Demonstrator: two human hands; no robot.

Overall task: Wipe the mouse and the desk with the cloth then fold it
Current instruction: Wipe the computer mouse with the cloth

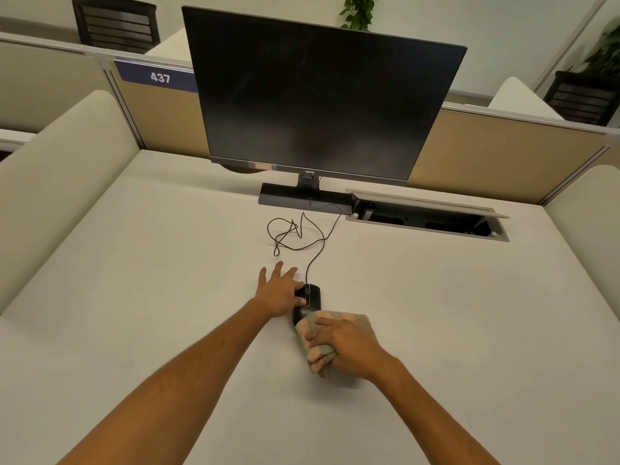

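Desk [134, 297] bears mouse [310, 298], long axis toward the monitor [318, 102], cloth [318, 347] behind.

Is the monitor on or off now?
It looks off: the monitor screen is all dark, with no image or light visible.

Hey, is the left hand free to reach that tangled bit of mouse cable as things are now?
Probably yes. The left hand lies open beside the mouse, holding nothing, and the looped cable sits on bare desk just beyond its fingertips, with nothing between. The right hand is busy with the cloth.
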